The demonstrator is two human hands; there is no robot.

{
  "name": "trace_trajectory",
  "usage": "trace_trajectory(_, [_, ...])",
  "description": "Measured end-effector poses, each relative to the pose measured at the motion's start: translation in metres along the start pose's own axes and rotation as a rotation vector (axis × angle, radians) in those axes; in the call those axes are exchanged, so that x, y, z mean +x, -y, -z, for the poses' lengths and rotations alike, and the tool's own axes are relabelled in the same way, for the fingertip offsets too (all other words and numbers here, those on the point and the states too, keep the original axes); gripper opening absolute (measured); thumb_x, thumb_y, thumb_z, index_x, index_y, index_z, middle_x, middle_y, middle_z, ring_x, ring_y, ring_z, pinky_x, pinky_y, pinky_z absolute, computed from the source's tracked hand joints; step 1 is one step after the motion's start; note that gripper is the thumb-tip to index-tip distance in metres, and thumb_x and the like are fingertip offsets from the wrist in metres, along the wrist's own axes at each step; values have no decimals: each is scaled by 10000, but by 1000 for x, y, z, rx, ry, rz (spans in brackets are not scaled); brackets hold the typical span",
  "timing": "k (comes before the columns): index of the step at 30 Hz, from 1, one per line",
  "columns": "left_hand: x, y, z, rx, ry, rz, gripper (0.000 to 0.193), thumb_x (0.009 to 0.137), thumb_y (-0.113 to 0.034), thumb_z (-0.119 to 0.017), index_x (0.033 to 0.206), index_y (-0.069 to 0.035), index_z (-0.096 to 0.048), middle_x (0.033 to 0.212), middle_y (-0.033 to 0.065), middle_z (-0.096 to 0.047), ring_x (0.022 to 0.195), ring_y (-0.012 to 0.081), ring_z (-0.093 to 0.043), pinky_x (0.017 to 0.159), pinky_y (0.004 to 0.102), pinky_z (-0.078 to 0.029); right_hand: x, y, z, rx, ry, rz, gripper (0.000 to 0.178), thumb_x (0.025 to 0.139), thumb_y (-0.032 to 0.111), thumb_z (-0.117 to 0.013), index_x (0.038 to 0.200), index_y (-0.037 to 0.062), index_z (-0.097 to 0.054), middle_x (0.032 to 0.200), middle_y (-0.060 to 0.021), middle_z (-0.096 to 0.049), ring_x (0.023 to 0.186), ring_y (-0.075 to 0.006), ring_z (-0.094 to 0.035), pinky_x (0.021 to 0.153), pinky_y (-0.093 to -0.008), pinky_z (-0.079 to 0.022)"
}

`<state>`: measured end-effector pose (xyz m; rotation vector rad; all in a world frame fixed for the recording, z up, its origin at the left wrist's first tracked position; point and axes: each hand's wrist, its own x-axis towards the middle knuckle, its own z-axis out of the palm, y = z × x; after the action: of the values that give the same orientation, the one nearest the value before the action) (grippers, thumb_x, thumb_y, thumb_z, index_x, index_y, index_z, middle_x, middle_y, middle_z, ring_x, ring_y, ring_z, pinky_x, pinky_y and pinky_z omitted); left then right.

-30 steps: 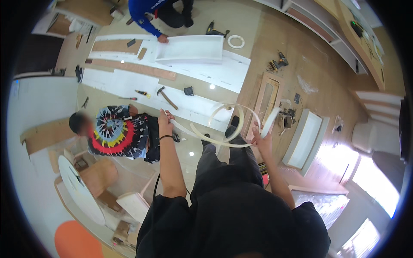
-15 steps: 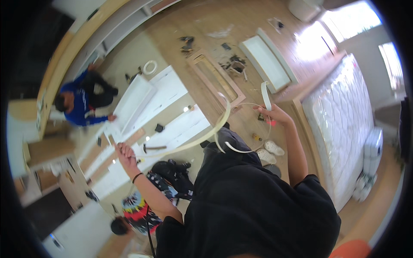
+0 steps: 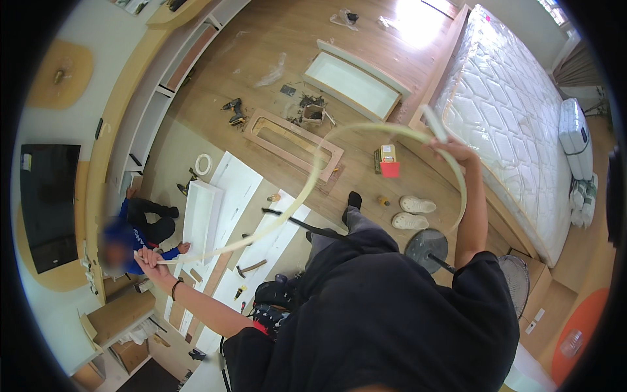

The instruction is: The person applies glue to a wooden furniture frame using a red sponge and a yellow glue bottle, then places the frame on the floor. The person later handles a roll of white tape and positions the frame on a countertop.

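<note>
No readable text: only pale lettering (image 3: pixel 136 235), too small and blurred, on a co-worker's blue shirt (image 3: pixel 171 253).

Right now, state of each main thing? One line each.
Pale strip: curved, held
Left grip: closed on strip
Right grip: closed on strip
Hammer: lying down, unheld
Drill: lying unheld
White shoes: side by side, unworn
Shallow white box: open side up
Television: screen dark
Mattress: plastic-wrapped

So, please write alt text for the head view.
A person's left hand and right hand hold a pale flexible strip in an arc above a floor bearing white panels, a hammer and a cordless drill; a co-worker in blue is at left.
</note>
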<state>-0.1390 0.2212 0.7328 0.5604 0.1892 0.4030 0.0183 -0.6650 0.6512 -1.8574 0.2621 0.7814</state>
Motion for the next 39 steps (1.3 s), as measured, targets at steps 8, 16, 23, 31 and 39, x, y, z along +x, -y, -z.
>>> trace_trajectory(8, [-31,-15,-86,390,-193,-139,345,1044,-328,-502,846,-49,-454,647,1,-326,477,70,-287,395,199,-275,-1,-96,89,200,-631,52,400,968,446,-607,1167,116,-712,688,65,-461,622,-51,-434,548,-228,-354])
trace_trajectory(16, [42,91,-79,1078,-414,-331,127,962,-142,-643,1023,-80,-550,684,-38,-439,541,34,-388,447,196,-297,132,-114,-27,61,-472,95,330,909,352,-708,1093,79,-685,777,31,-583,679,-87,-506,596,-281,-416])
trace_trajectory(23, [82,239,13,1558,-535,-198,307,981,-185,-525,1268,-83,-492,744,5,-537,545,53,-428,458,212,-341,235,-94,-181,-371,-336,-39,462,953,332,-577,1296,24,-543,1128,-266,-651,1034,-445,-628,890,-486,-491])
trace_trajectory(31, [82,402,61,1330,-666,-133,352,1028,-170,-486,1354,-54,-419,814,57,-551,493,63,-410,440,224,-332,430,-121,-349,-10,-286,15,384,1022,290,-468,1267,12,-365,918,-257,-630,898,-412,-640,797,-461,-486])
trace_trajectory(39, [117,514,149,1252,-891,-329,382,1012,-100,-478,1380,-28,-405,858,73,-536,499,41,-355,433,205,-272,711,-170,-515,46,-379,287,345,1007,241,-476,1220,-31,-470,1159,-302,-549,1101,-454,-516,948,-482,-412])
